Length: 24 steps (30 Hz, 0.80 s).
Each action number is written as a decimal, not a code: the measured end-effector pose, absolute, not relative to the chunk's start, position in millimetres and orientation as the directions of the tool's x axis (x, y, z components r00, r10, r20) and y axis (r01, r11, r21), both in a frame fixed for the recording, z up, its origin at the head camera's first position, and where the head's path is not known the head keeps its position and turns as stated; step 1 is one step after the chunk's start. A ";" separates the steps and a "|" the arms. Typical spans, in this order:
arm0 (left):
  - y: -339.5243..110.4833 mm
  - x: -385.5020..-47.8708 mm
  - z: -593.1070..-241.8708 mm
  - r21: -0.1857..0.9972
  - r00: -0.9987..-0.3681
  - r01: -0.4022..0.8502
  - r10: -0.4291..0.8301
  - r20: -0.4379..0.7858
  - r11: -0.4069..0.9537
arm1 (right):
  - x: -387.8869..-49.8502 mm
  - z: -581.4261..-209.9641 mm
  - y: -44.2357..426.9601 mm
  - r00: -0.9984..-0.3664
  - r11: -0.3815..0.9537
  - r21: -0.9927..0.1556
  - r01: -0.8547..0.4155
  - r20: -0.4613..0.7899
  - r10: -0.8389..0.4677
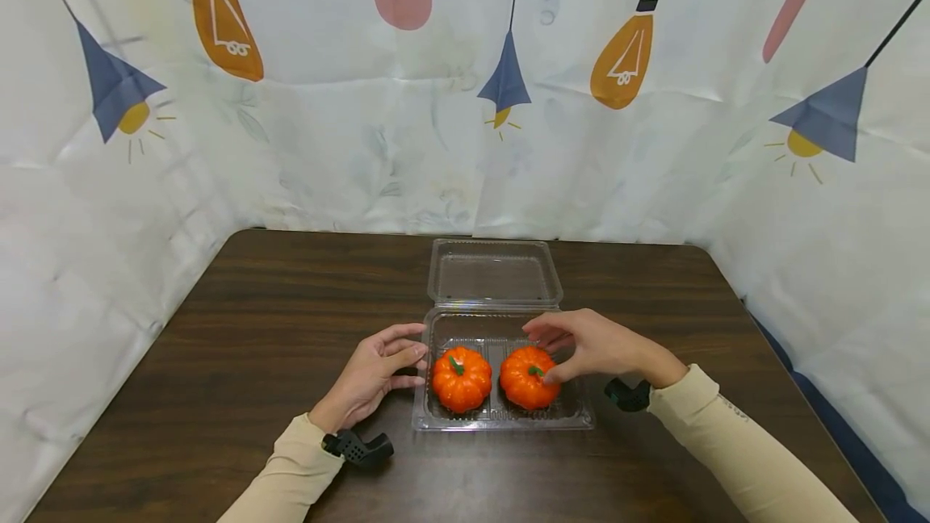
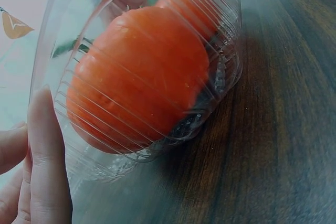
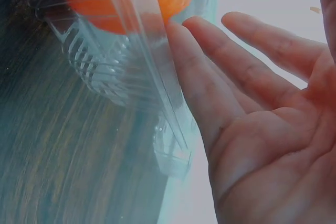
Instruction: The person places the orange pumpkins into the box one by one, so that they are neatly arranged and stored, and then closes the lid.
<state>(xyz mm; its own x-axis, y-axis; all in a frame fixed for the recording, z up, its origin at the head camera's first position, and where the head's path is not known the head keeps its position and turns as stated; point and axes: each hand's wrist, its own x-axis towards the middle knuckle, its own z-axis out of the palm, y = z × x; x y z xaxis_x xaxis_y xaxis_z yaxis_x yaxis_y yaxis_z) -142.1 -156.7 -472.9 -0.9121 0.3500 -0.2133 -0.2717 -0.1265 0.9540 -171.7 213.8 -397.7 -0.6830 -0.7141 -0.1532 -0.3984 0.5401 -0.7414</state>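
The right ornamental pumpkin [image 1: 523, 386] sits in the clear clamshell's [image 1: 501, 424] right compartment, beneath the right hand [image 1: 596, 343], thumb and fingers parted wide. The left pumpkin [image 1: 462, 390] lies just inside the left rim, where the left hand's [image 1: 374, 370] loosely extended fingers rest.

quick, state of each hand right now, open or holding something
Left hand: open, fingers at the left edge of the clear container.
Right hand: open, at the right-hand pumpkin; whether it touches cannot be told.
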 end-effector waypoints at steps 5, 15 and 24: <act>-156.8 -142.5 -472.9 0.955 -0.912 -0.273 0.347 -0.217 -0.120 | -172.8 -398.5 219.5 -0.702 0.524 -0.763 -0.377 -0.133 -0.699; -157.0 -142.5 -472.8 0.953 -0.912 -0.279 0.343 -0.224 -0.121 | -174.8 -392.7 231.7 -0.787 0.506 -0.785 -0.358 -0.038 -0.616; -158.3 -142.1 -474.2 0.955 -0.911 -0.266 0.358 -0.206 -0.128 | -179.8 -400.0 242.0 -0.866 0.474 -0.815 -0.334 0.066 -0.495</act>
<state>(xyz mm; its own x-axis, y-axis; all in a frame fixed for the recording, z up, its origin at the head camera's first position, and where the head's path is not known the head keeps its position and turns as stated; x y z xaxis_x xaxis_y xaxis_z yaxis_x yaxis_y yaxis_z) -142.1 -158.3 -474.2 -0.9106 0.3582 -0.2060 -0.2664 -0.1280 0.9553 -179.8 242.0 -400.0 -0.8661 -0.4954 0.0665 -0.3338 0.4743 -0.8146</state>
